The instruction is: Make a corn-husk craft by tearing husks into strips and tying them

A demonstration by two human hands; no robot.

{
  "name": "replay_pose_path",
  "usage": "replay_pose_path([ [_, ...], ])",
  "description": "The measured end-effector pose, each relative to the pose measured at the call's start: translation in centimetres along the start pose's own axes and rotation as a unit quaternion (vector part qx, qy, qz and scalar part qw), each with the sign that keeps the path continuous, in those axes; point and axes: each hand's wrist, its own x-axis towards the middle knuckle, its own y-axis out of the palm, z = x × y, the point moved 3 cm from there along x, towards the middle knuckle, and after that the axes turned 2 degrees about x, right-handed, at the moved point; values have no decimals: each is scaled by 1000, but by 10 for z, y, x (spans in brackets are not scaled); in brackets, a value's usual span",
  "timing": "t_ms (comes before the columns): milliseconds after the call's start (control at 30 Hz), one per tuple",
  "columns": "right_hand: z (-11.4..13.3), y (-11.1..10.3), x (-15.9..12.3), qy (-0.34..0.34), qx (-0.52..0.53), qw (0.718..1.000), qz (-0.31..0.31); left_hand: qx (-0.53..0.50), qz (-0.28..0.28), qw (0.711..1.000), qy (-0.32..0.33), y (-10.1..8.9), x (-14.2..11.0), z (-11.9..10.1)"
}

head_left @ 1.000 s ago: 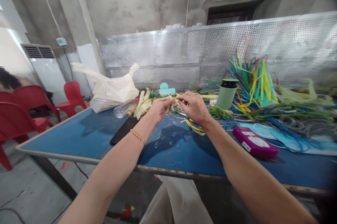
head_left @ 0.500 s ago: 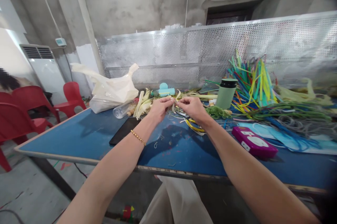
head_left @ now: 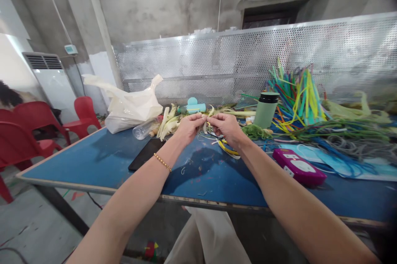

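My left hand (head_left: pixel 190 128) and my right hand (head_left: pixel 228 128) meet above the middle of the blue table, fingertips pinched almost together. Between them is a pale strip of dried husk (head_left: pixel 204 128), thin and curled, its ends showing above and below the fingertips. Both hands are closed on it; the exact grip is too small to make out. Just under my right hand lies a loop of yellow and white cords (head_left: pixel 228 148). Left of my left hand sit more pale husks (head_left: pixel 169 124).
A white plastic bag (head_left: pixel 133 107) and a clear bottle (head_left: pixel 142 130) stand left, near a black tablet (head_left: pixel 146 154). To the right are a green flask (head_left: pixel 266 111), a purple box (head_left: pixel 299 167), green cords (head_left: pixel 341 129) and a bundle of coloured strips (head_left: pixel 305 98). Husk scraps dot the blue table (head_left: pixel 108 160).
My right hand has shifted slightly to the left, bringing its fingertips closer to my left hand's. The husk strip stays between them, and the left hand is nearly still.
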Motion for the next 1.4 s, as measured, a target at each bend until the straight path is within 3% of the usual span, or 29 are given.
replay_pose_path([
  [333, 1, 1, -1, 19, 45, 999, 15, -12, -8, 1000, -8, 1, -1, 0],
  [1400, 4, 1, -1, -10, -49, 999, 5, -8, -8, 1000, -3, 4, -1, -1],
])
